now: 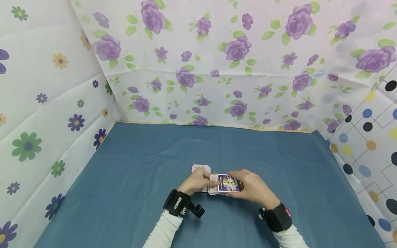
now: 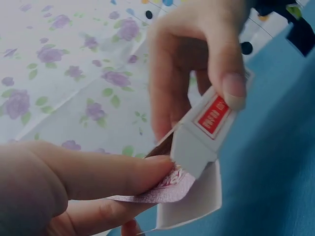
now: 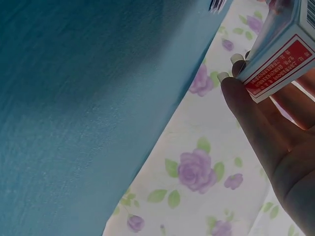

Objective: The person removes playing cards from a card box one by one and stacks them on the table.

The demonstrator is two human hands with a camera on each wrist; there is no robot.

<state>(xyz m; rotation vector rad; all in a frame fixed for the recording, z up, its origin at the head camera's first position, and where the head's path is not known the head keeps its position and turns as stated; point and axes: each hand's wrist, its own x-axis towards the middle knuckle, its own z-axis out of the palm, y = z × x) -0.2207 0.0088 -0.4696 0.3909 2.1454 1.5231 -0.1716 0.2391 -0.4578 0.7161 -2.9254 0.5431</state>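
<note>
My right hand grips a playing-card box by its edges, thumb on one side and fingers on the other. The box is purple with a bright picture on its face; its narrow side carries a red label. Its end flap hangs open toward the left hand. Between thumb and finger, my left hand pinches a pink-patterned playing card at the box's open mouth. How many cards it pinches I cannot tell. A pile of pink-backed playing cards lies on the table, partly hidden under the left hand.
A blue cloth covers the table. Behind it hangs a white sheet with purple roses, and patterned sheets also stand at the left and right sides. Each wrist wears a black camera strap.
</note>
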